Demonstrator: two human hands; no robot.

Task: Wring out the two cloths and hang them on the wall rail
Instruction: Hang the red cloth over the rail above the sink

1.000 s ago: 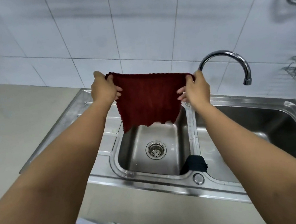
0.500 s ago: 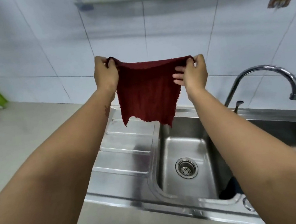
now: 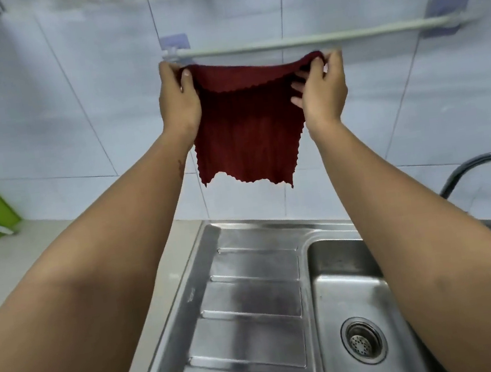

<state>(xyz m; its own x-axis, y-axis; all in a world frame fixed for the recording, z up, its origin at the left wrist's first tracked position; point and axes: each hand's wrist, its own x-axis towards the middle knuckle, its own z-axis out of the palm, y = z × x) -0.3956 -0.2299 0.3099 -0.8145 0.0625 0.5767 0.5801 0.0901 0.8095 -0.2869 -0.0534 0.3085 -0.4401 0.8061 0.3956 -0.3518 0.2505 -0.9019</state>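
- Head view: in the upper middle of the frame we see the left hand (image 3: 178, 101) and the right hand (image 3: 322, 88), each closed on one top corner of the red cloth (image 3: 247, 135).
- The cloth is spread between them, just below the wall rail (image 3: 281, 44); we cannot tell if it touches.
- Its lower edge hangs free above the sink (image 3: 252, 294).
- At the right edge we see the tap (image 3: 484, 162).
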